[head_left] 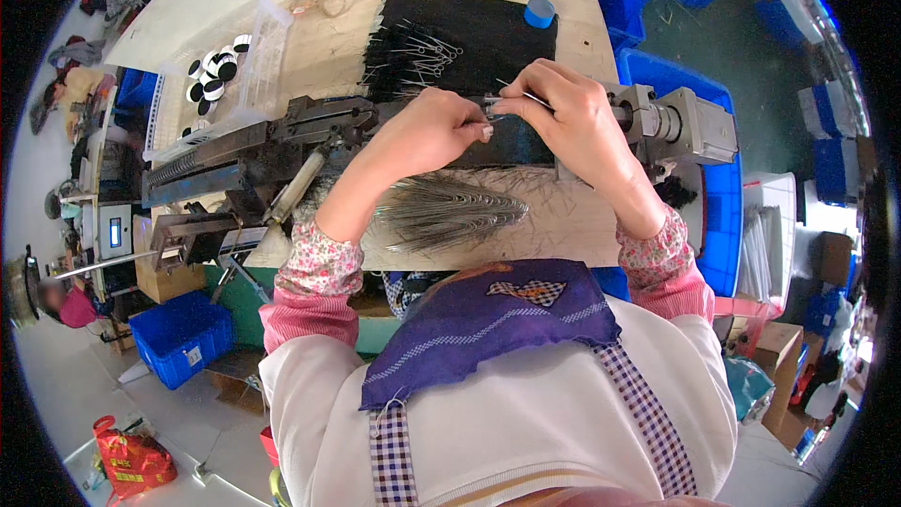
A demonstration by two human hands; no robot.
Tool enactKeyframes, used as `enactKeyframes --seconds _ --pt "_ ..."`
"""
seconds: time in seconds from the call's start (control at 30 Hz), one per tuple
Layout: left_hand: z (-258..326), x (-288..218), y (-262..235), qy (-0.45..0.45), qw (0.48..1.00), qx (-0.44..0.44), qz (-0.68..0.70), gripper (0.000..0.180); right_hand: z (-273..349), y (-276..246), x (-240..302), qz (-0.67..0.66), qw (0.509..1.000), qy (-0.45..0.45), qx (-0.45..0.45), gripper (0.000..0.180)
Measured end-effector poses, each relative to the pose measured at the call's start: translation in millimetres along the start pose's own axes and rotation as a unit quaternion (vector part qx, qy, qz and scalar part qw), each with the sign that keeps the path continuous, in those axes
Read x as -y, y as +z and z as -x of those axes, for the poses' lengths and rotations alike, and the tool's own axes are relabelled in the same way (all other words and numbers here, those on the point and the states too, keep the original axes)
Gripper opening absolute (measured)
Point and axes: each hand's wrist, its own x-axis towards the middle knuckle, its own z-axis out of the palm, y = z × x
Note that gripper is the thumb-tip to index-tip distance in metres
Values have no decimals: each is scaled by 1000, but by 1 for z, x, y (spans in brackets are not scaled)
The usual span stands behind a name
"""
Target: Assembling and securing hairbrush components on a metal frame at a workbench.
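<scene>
Both of my hands meet over a dark metal bench machine (324, 122). My left hand (422, 136) is closed, thumb and fingers pinched at the machine's middle; what sits between the fingertips is too small to make out. Close by on its right, my right hand (577, 117) pinches a thin metal wire (530, 95), whose tip sticks out past the fingers. Below the hands, on the near side of the machine, lies a thick bundle of bent wires (450, 211). Beyond it, several wires with looped ends (436, 56) are spread on a black mat (488, 23).
A blue round lid or tape roll (540, 12) sits at the mat's far right corner. Left of it stands a clear plastic basket (272, 42) with black-and-white round pieces (214, 90). A motor (699, 127) ends the machine at the right, by a blue bin (723, 197).
</scene>
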Motion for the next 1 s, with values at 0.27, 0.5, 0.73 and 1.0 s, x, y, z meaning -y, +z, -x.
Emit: enactKeyframes --seconds 0.27,0.5,0.73,1.0 --pt "4 19 -11 24 990 -88 -109 17 -18 33 -21 98 980 -138 107 20" --pt "41 23 -41 157 863 -180 -445 1 -36 69 -11 85 977 -173 94 21" --pt "61 24 -13 78 824 -385 -408 12 -41 76 -11 -46 985 -144 81 20" --pt "100 22 75 86 839 -529 -94 13 -46 100 -13 -44 992 -76 93 13"
